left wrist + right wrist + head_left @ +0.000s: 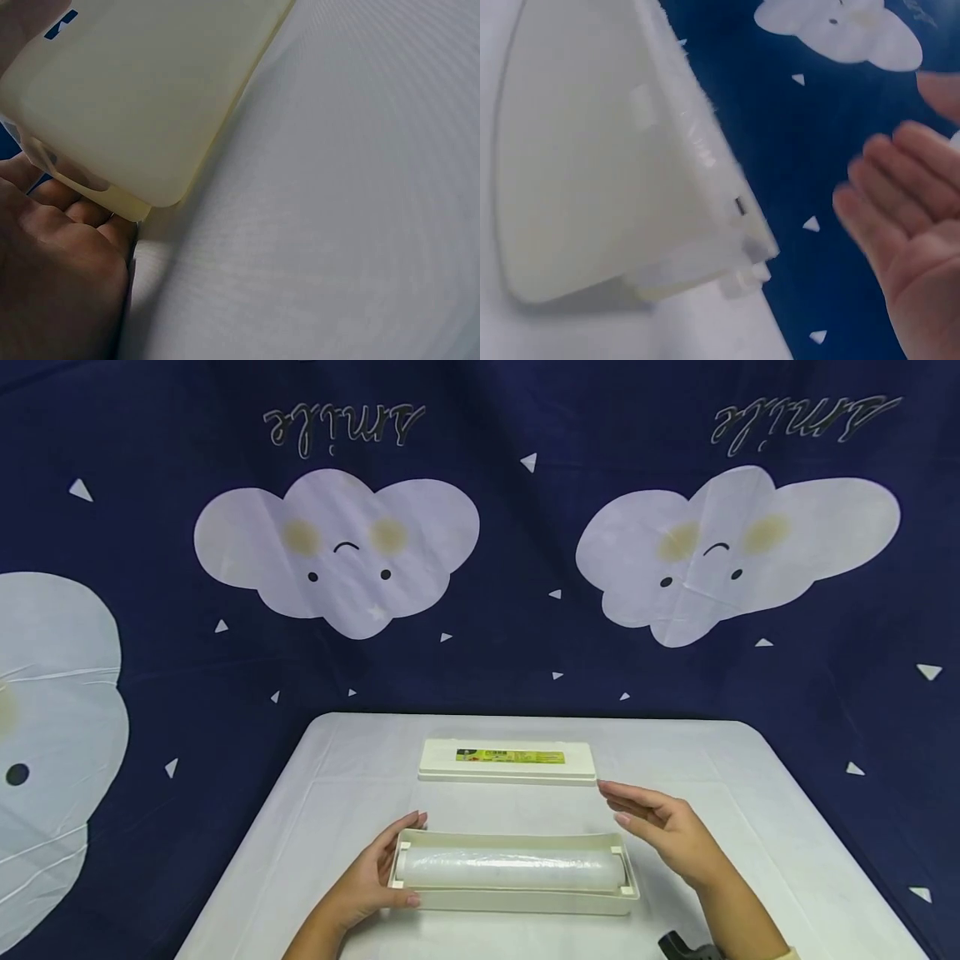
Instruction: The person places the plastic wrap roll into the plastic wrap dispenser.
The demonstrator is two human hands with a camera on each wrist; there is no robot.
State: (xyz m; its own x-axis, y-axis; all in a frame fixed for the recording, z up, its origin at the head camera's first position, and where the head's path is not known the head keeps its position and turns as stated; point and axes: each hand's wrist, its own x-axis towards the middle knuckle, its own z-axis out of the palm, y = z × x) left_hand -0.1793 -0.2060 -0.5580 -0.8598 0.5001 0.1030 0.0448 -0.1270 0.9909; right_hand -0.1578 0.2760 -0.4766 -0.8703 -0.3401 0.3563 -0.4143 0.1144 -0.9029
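Note:
A cream plastic box (525,902) lies lengthwise on the table with its top off, and a roll of cling film (510,867) fills it. My left hand (367,872) grips the box's left end, thumb on the front wall and fingers round the back. In the left wrist view, that hand (64,262) is beside the end of the box (150,112). My right hand (678,831) is held up to the right of the box, fingers straight, fingertips right by the corner of the lid (517,772). In the right wrist view its palm (922,210) shows with nothing in it.
The cream lid, with a yellow-green label (510,757), lies flat behind the box. A white cloth covers the table (360,760). Behind hangs a dark blue curtain (510,652) with white clouds. A black object (686,947) sits by my right wrist.

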